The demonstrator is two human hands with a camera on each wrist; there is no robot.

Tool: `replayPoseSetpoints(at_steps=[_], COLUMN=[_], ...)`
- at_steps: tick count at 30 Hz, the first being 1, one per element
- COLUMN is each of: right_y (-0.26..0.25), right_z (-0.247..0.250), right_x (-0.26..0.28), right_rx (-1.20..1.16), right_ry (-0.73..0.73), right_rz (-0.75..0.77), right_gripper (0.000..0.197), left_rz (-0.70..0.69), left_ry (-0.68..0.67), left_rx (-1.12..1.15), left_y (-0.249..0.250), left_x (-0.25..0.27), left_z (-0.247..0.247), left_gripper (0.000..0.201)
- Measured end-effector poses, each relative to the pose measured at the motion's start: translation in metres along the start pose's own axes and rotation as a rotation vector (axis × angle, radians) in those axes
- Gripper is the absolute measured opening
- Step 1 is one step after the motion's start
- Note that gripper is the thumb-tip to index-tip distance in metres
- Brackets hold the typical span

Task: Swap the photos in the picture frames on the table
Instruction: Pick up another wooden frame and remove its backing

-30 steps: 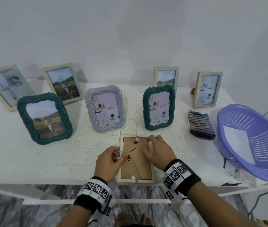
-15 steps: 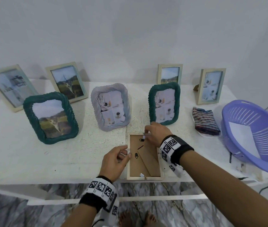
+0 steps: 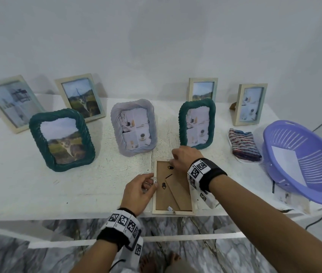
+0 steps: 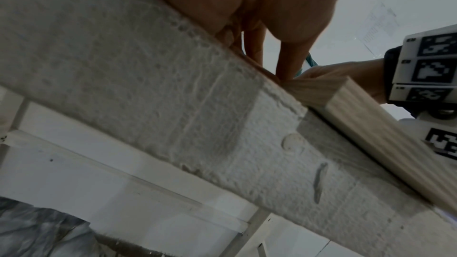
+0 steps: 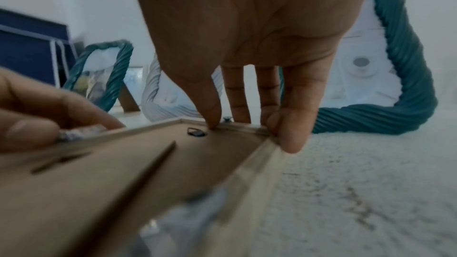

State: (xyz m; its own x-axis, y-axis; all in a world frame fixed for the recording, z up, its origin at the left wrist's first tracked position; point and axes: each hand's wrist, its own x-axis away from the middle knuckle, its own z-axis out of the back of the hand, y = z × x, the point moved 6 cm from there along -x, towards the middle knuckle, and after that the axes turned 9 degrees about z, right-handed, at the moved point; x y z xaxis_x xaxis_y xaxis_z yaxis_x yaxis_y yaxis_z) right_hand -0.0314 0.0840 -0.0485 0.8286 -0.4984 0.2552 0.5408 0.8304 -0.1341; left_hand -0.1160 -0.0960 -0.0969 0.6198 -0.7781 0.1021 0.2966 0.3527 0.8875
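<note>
A light wooden frame (image 3: 173,194) lies face down at the table's front edge, its brown backing board up. My left hand (image 3: 152,184) pinches its left rail with curled fingers. My right hand (image 3: 174,160) is at the far top rail. In the right wrist view the right hand (image 5: 247,124) has its thumb inside that rail beside a small metal tab (image 5: 227,119) and its fingers over the far corner. The frame's corner (image 4: 358,116) overhangs the table edge in the left wrist view. The frame's photo side is hidden.
On the white table (image 3: 77,186) stand two green twisted frames (image 3: 61,139) (image 3: 196,123), a grey frame (image 3: 134,127) and several wooden frames at the back (image 3: 80,97). A folded striped cloth (image 3: 244,147) and a purple basket (image 3: 304,160) lie to the right.
My right hand has moved from the frame's right side up to its top rail. My left hand has stayed at the left rail.
</note>
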Motion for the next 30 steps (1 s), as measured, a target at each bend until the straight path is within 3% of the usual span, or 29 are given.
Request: replayPoseSetpoints(at_steps=[6,11,13,19,30], right_y=[-0.009,-0.050,-0.058,-0.063,-0.050], right_z=[-0.001,-0.016,-0.034,-0.054,-0.047], right_x=[0.033,0.101,0.120,0.134,0.128], right_rx=[-0.177,-0.159,-0.161,-0.092,-0.089], right_ry=[0.103,0.253,0.225,0.120,0.090], right_rz=[-0.065,0.187,0.242,0.340,0.485], right_gripper=[0.042,0.029,0.026,0.051,0.025], left_rz=[0.068,0.066,0.056,0.032,0.014], left_ry=[0.018,0.000,0.000,0.001,-0.021], left_rx=[0.085,0.126,0.115,0.085,0.065], left_y=[0.000,-0.003,-0.003,0.001,-0.001], left_x=[-0.001,-0.001,-0.001,0.000,-0.001], left_z=[-0.002,-0.004,-0.004,-0.003,-0.005], left_gripper=[0.033,0.032,0.031,0.024,0.022])
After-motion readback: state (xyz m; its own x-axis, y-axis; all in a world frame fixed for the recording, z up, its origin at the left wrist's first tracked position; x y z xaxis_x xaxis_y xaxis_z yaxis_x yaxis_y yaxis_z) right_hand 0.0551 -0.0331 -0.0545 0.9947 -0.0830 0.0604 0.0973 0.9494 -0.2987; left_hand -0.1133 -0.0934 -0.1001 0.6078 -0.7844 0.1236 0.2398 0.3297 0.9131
